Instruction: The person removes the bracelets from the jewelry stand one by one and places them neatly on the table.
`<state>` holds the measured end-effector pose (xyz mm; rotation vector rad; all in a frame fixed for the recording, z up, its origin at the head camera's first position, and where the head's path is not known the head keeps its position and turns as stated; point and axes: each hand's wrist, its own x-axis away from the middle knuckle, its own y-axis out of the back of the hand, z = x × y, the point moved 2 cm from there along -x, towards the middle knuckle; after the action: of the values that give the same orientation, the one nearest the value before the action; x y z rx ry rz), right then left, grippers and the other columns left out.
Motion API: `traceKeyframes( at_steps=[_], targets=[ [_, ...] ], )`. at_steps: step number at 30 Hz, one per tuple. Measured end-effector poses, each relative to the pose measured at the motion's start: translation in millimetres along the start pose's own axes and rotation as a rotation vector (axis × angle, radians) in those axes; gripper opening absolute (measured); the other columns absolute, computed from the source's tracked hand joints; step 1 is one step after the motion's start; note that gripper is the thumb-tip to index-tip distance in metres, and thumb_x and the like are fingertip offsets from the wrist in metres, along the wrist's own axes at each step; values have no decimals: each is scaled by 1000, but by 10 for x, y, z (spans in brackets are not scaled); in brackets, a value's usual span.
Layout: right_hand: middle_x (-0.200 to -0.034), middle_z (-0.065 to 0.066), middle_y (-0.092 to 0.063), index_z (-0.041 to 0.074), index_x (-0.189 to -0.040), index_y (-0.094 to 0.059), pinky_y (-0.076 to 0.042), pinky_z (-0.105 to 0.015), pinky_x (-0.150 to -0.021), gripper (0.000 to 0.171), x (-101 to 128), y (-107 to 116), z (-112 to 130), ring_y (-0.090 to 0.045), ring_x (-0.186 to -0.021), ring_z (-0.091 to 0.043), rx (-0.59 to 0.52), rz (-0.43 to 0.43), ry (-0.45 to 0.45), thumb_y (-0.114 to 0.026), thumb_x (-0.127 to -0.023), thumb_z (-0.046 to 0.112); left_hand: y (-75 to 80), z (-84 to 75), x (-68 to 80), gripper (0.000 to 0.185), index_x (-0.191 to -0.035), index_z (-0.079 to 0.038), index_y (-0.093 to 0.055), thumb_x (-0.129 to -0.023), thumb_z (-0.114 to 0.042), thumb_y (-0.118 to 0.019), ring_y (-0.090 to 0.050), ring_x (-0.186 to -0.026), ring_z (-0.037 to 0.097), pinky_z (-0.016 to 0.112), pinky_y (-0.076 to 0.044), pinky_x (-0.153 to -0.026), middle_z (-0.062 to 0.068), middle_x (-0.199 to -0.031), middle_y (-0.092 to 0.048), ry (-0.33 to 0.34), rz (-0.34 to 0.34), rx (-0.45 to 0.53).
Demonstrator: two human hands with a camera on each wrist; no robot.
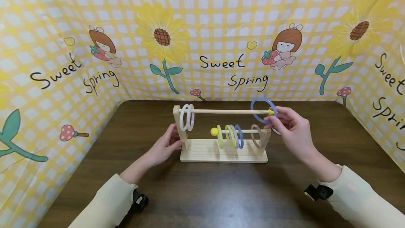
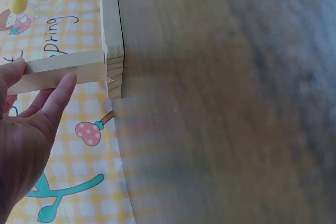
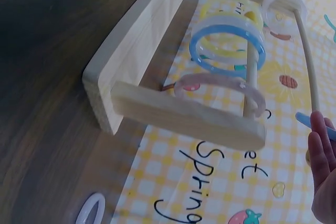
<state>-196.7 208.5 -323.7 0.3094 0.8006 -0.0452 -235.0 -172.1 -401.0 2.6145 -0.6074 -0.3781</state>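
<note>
Blue ring (image 1: 263, 110): stands upright, its opening facing along the upper rod (image 1: 224, 111), at the rod's right, yellow-tipped end. Your right hand (image 1: 292, 128) pinches its lower edge. Your left hand (image 1: 167, 146), fingers straight, rests against the wooden rack's (image 1: 223, 152) left post. Two white rings (image 1: 186, 117) hang far left; the lower rod (image 1: 240, 131) carries yellow, blue and pinkish rings. Ring is thin, glossy, pale blue.

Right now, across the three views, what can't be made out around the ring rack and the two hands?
- Head view: right hand covers the lower edge of the blue ring; its grip is unclear.
- Right wrist view: the frame edge cuts off most of that ring and the hand.
- Left wrist view: left hand is cut off; the table is blurred.
- Right wrist view: the white ring on the table is cut by the bottom edge.
</note>
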Motion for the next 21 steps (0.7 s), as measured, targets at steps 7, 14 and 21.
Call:
traceKeyframes(
  at_steps=[7, 14, 21],
  targets=[
    [-88, -1, -72, -10, -111, -62, -53, -17, -61, 27, 51, 171, -31, -68, -69, -6, 60, -30, -10, -64, -85, -17, -9, -2, -3, 42, -136, -5, -32, -99, -2, -54, -54, -115, 41, 38, -54, -83, 31, -124, -52, 1, -1, 9],
    [-88, 7, -71, -12, -111, -60, -48, -13, -56, 26, 61, 327, -73, -68, -68, -4, 105, -84, -22, -62, -86, -17, 0, -9, 0, 43, -136, -5, -32, -99, -2, -53, -54, -115, 40, 38, -54, -83, 32, -124, -52, 1, 1, 13],
    [-88, 7, -70, -14, -112, -60, -51, -13, -63, 28, 68, 494, -155, -67, -67, -2, 136, -142, -1, -61, -85, -20, 3, 2, 3, 43, -136, -6, -32, -99, -3, -54, -54, -115, 40, 38, -54, -83, 30, -124, -52, 5, 0, 5]
  ],
)
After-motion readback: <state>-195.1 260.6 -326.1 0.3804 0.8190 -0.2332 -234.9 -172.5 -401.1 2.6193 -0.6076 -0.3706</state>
